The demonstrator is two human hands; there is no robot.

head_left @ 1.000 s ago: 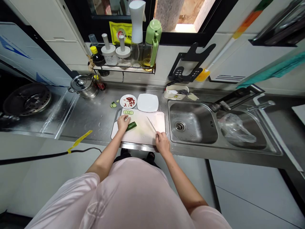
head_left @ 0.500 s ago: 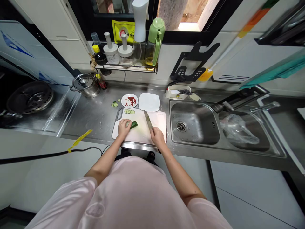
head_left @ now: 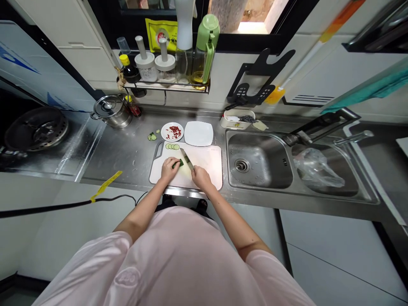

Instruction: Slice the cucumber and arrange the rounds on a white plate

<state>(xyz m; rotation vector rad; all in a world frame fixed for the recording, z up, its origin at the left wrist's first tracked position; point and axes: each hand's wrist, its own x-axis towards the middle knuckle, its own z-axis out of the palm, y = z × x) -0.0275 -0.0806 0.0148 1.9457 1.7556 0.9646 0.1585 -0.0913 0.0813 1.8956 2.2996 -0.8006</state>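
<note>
My left hand (head_left: 170, 169) is closed on a dark green piece of cucumber (head_left: 181, 162), pressing it on the white cutting board (head_left: 207, 163); most of the piece is hidden under the fingers. In my right hand (head_left: 200, 176) is a kitchen knife (head_left: 187, 159), its blade slanting up and left, close to the cucumber's right end. Whether the edge touches the cucumber I cannot tell. Several pale cucumber slices (head_left: 172, 146) lie in a row along the board's upper left. Behind the board stand a plate of chopped red pieces (head_left: 173, 132) and a white square plate (head_left: 199, 134).
Cucumber scraps (head_left: 152, 136) lie left of the plates. To the right is a double sink (head_left: 259, 161), with a plastic bag (head_left: 318, 168) in its far basin. A lidded pot (head_left: 113, 111) and a wok (head_left: 36, 128) stand to the left. Bottles and jars fill a wall rack (head_left: 168, 87).
My right hand has brought the knife leftward to the cucumber. My left hand still holds the cucumber, with less of it showing. The whole view has shifted slightly.
</note>
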